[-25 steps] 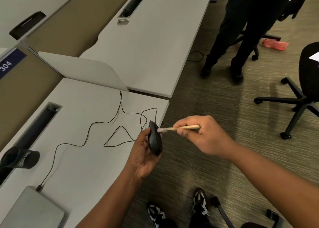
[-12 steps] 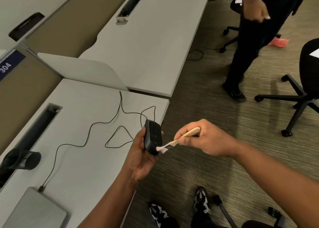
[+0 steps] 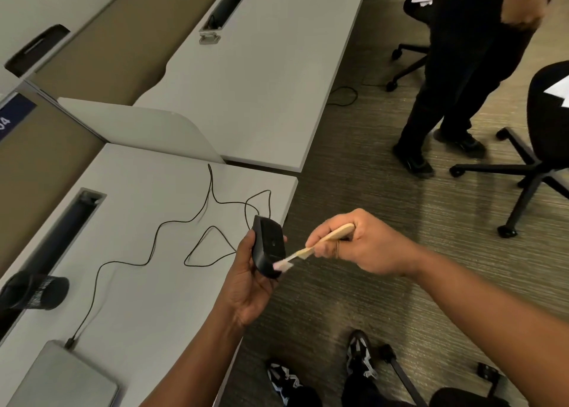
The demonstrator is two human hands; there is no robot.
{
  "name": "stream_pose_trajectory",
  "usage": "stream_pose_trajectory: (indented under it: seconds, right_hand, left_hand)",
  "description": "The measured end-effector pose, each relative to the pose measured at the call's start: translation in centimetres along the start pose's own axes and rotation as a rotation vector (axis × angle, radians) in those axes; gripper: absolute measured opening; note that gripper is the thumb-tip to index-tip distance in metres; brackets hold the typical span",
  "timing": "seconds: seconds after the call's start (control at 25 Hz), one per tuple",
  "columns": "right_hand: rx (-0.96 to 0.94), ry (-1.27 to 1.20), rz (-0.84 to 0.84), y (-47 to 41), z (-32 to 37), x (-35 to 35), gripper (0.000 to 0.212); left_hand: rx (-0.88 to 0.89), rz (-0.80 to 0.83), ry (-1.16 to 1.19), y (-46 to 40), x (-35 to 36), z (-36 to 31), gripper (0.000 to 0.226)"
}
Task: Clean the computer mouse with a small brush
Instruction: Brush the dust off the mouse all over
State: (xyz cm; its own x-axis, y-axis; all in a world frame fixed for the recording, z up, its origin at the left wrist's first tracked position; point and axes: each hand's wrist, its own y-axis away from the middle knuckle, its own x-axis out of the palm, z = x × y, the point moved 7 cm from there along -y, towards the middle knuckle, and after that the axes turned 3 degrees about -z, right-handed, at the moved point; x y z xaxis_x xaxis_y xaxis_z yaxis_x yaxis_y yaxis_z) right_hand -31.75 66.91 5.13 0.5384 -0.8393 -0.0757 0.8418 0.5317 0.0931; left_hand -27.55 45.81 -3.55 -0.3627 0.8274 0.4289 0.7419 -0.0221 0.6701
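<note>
My left hand [image 3: 246, 278] grips a black wired computer mouse [image 3: 268, 246], held up beside the desk's right edge with its underside turned toward me. Its thin black cable [image 3: 172, 222] loops across the grey desk [image 3: 138, 283] to a plug by the laptop. My right hand [image 3: 360, 246] pinches the wooden handle of a small brush [image 3: 311, 249]. The brush's pale bristle head touches the lower end of the mouse.
A grey closed laptop [image 3: 64, 379] lies at the desk's near left corner. A black mesh cup [image 3: 34, 292] lies by the cable slot. A person [image 3: 462, 77] stands on the carpet at upper right, next to a black office chair [image 3: 542, 148].
The brush head has gone from the top of the mouse down to its lower end. My left hand turned the mouse underside up. The standing person stepped to the right.
</note>
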Motion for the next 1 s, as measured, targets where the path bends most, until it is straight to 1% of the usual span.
stream_pose_trajectory:
  seconds: [0.12,0.16,0.2,0.24,0.32,0.36,0.4,0.44,0.56,0.6,0.64,0.72,0.76,0.8,0.84,0.96,1.0]
  right_hand:
    - [0.013,-0.156,-0.298,-0.8,0.1,-1.3,0.020]
    - [0.037,-0.204,-0.367,-1.1,-0.1,-1.1,0.019]
    - [0.071,-0.247,-0.393,-1.5,-0.4,-0.6,0.016]
    - [0.110,-0.284,-0.379,-1.7,-0.8,0.0,0.011]
    - [0.192,-0.307,-0.252,-1.7,-1.3,0.9,0.008]
    - [0.222,-0.293,-0.178,-1.5,-1.3,1.2,0.009]
    - [0.234,-0.280,-0.139,-1.3,-1.2,1.1,0.011]
    - [0.228,-0.284,-0.155,-1.3,-1.1,0.7,0.011]
    - [0.133,-0.338,-0.388,-1.7,-0.5,-1.1,0.009]
    - [0.113,-0.355,-0.409,-1.9,-0.4,-1.0,0.013]
    - [0.108,-0.367,-0.373,-2.0,-0.4,-0.5,0.014]
    - [0.147,-0.364,-0.212,-1.8,-0.6,1.0,0.010]
    - [0.176,-0.324,-0.139,-1.6,-0.8,1.2,0.008]
    - [0.195,-0.263,-0.102,-1.3,-0.9,1.0,0.008]
    - [0.198,-0.213,-0.114,-1.2,-0.9,0.4,0.009]
    - [0.115,-0.189,-0.340,-1.4,-0.3,-2.4,0.009]
    - [0.092,-0.186,-0.377,-1.5,-0.2,-2.7,0.009]
  left_hand:
    - [-0.001,0.018,-0.007,0.1,0.2,0.3,0.062]
    - [0.002,0.019,-0.026,0.1,0.4,0.5,0.063]
    - [0.009,0.017,-0.052,0.1,0.7,0.5,0.068]
    - [0.020,0.007,-0.081,0.1,0.8,0.4,0.076]
    - [0.039,-0.006,-0.120,0.0,0.8,0.1,0.099]
    - [0.036,0.005,-0.115,-0.1,0.7,0.1,0.107]
    - [0.033,0.018,-0.105,-0.1,0.6,0.1,0.110]
    - [0.033,0.027,-0.093,-0.1,0.4,0.0,0.108]
    - [0.038,0.038,-0.044,-0.2,0.3,0.2,0.081]
    - [0.043,0.039,-0.048,-0.1,0.5,0.2,0.075]
    - [0.054,0.029,-0.065,-0.1,0.6,0.1,0.074]
    - [0.067,-0.001,-0.094,0.0,0.7,-0.2,0.083]
    - [0.064,-0.009,-0.093,0.0,0.5,-0.3,0.087]
    - [0.058,-0.013,-0.080,-0.1,0.3,-0.4,0.087]
    - [0.050,-0.017,-0.060,0.0,0.1,-0.4,0.082]
    - [0.001,0.007,-0.016,0.1,0.2,0.1,0.068]
    - [-0.002,0.019,-0.010,0.2,0.4,0.2,0.064]
